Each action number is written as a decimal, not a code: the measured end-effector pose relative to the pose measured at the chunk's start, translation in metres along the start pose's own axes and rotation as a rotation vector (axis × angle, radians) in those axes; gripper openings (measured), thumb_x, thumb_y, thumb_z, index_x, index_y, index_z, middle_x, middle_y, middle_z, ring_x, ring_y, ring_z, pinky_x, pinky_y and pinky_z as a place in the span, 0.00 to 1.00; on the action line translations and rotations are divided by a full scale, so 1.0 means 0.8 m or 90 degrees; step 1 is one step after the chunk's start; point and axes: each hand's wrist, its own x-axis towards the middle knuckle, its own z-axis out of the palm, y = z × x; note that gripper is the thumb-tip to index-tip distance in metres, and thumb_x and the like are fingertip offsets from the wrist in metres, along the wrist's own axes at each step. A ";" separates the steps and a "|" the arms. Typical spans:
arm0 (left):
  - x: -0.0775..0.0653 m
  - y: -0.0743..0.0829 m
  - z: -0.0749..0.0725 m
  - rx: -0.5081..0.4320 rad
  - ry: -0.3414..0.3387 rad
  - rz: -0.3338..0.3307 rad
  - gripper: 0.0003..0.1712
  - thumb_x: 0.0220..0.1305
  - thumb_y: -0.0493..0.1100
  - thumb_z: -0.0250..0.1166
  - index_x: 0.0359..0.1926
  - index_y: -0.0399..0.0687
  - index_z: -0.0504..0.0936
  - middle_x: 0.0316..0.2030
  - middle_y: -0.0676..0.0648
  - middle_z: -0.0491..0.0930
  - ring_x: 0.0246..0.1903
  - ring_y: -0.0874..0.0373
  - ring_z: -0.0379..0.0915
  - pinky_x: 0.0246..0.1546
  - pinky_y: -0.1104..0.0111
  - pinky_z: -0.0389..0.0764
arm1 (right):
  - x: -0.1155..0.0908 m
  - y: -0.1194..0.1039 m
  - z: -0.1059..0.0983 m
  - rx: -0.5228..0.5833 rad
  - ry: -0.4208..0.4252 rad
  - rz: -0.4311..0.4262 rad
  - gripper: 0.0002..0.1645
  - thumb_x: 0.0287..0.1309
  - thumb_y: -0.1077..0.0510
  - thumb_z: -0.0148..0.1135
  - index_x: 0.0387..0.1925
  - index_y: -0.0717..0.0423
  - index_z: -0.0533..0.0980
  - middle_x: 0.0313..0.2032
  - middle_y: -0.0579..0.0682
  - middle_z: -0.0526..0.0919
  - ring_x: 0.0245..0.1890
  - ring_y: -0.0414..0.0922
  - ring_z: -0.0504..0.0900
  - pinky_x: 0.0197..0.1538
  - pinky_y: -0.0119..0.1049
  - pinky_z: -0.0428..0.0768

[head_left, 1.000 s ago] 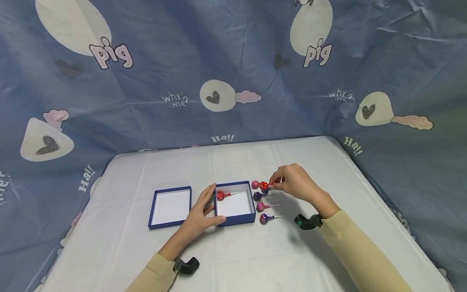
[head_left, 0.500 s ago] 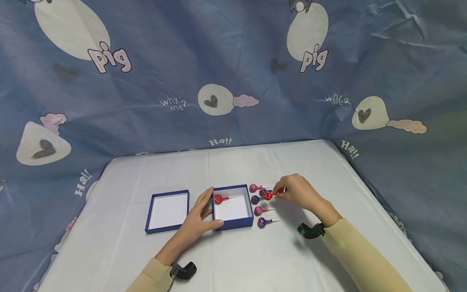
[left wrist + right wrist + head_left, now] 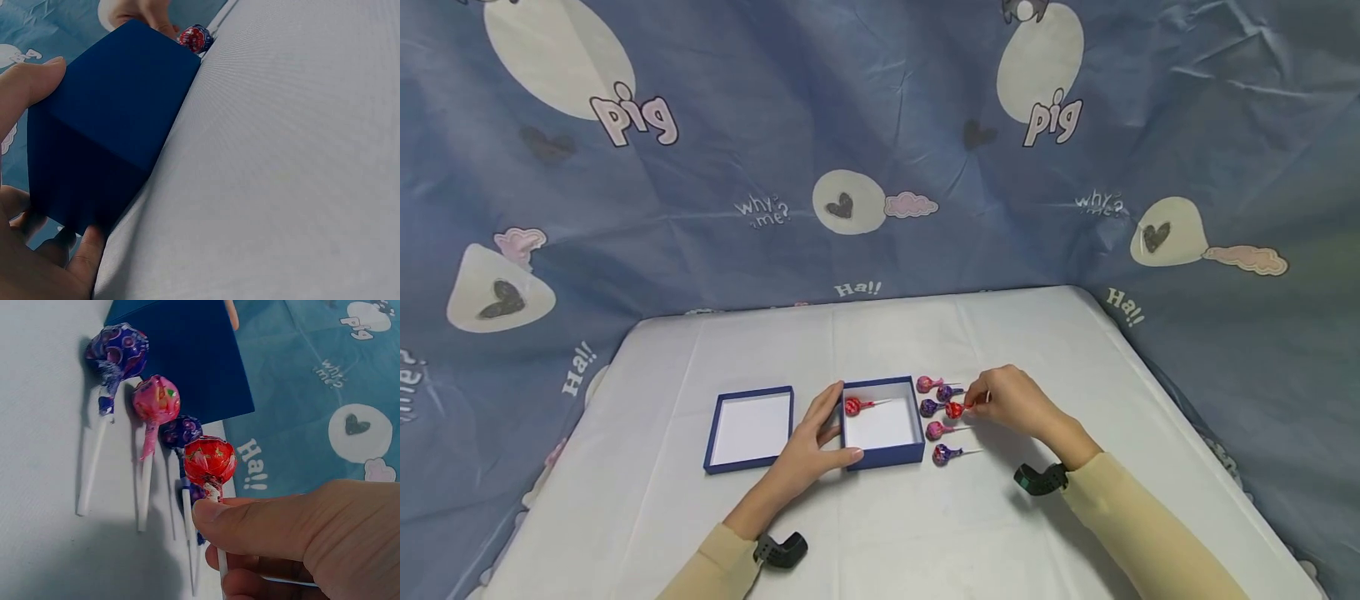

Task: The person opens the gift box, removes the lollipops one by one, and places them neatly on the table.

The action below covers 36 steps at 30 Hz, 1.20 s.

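Observation:
My right hand pinches a red lollipop by its stick, thumb close below the wrapped candy. In the right wrist view a purple lollipop, a pink lollipop and a darker purple one lie beside it. Another red lollipop lies inside the blue box, near its left wall, stick to the right. My left hand grips the box at its left side, thumb along the front and fingers at the back corner. From the left wrist, the box's blue outer walls hide its inside.
A shallow blue-edged lid with a white inside lies left of the box. Several lollipops lie in a column right of the box, among them a pink one at the back. A blue printed cloth hangs behind the white table.
My right hand has moved slightly toward me with the red lollipop, from beside the back lollipops to the middle of the column. The left hand stays on the box.

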 end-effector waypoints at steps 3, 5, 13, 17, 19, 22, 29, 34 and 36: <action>0.000 0.000 0.000 0.001 -0.001 -0.001 0.61 0.53 0.50 0.80 0.79 0.74 0.49 0.78 0.58 0.44 0.76 0.55 0.42 0.67 0.67 0.66 | -0.001 0.003 0.002 0.010 -0.008 0.007 0.06 0.51 0.60 0.78 0.28 0.47 0.87 0.30 0.37 0.86 0.27 0.36 0.75 0.31 0.33 0.75; 0.000 0.001 0.000 0.002 -0.002 -0.002 0.61 0.53 0.50 0.79 0.79 0.74 0.49 0.78 0.58 0.44 0.76 0.55 0.42 0.67 0.67 0.66 | -0.002 0.005 0.004 0.017 -0.011 0.008 0.06 0.51 0.60 0.78 0.28 0.47 0.87 0.31 0.37 0.86 0.27 0.36 0.76 0.31 0.34 0.75; 0.000 0.002 0.000 -0.002 -0.002 -0.001 0.61 0.53 0.50 0.80 0.79 0.73 0.50 0.78 0.59 0.44 0.76 0.55 0.42 0.67 0.67 0.66 | -0.004 0.010 0.010 0.026 -0.017 0.014 0.06 0.50 0.59 0.79 0.28 0.46 0.87 0.31 0.37 0.87 0.28 0.36 0.76 0.32 0.34 0.75; 0.000 0.002 0.000 -0.004 -0.001 0.000 0.61 0.53 0.50 0.80 0.79 0.73 0.49 0.78 0.59 0.44 0.76 0.55 0.42 0.68 0.66 0.66 | -0.003 0.010 0.011 0.026 -0.019 0.017 0.06 0.50 0.59 0.79 0.28 0.46 0.87 0.31 0.38 0.87 0.28 0.37 0.77 0.32 0.35 0.75; 0.000 0.003 0.000 -0.005 -0.002 -0.001 0.61 0.53 0.50 0.80 0.79 0.73 0.49 0.78 0.59 0.44 0.76 0.55 0.43 0.68 0.66 0.66 | -0.003 0.010 0.012 0.025 -0.020 0.019 0.06 0.50 0.60 0.79 0.28 0.47 0.87 0.31 0.38 0.87 0.28 0.38 0.77 0.32 0.35 0.75; 0.000 0.003 0.000 -0.007 -0.003 -0.001 0.62 0.53 0.50 0.80 0.79 0.73 0.49 0.78 0.59 0.44 0.76 0.55 0.43 0.68 0.65 0.66 | -0.003 0.011 0.013 0.022 -0.022 0.021 0.06 0.50 0.60 0.79 0.28 0.47 0.87 0.32 0.39 0.87 0.29 0.38 0.77 0.33 0.35 0.75; 0.000 0.001 0.000 -0.007 -0.006 0.003 0.62 0.53 0.49 0.80 0.80 0.70 0.49 0.78 0.58 0.43 0.77 0.55 0.41 0.68 0.65 0.66 | -0.003 0.013 0.017 0.020 -0.026 0.020 0.05 0.51 0.59 0.78 0.29 0.46 0.87 0.32 0.38 0.87 0.29 0.36 0.76 0.33 0.35 0.75; 0.000 0.000 -0.001 0.002 -0.005 -0.001 0.62 0.53 0.50 0.80 0.79 0.73 0.48 0.79 0.59 0.42 0.77 0.55 0.42 0.67 0.67 0.66 | -0.002 0.014 0.020 0.021 -0.023 0.018 0.06 0.50 0.60 0.78 0.28 0.46 0.87 0.31 0.38 0.87 0.28 0.36 0.76 0.33 0.35 0.75; 0.000 0.000 -0.001 0.003 -0.004 -0.002 0.62 0.53 0.49 0.80 0.79 0.74 0.48 0.79 0.59 0.42 0.77 0.55 0.42 0.68 0.66 0.66 | -0.002 0.015 0.021 0.019 -0.020 0.016 0.06 0.50 0.60 0.79 0.28 0.45 0.87 0.31 0.37 0.87 0.29 0.36 0.76 0.33 0.35 0.76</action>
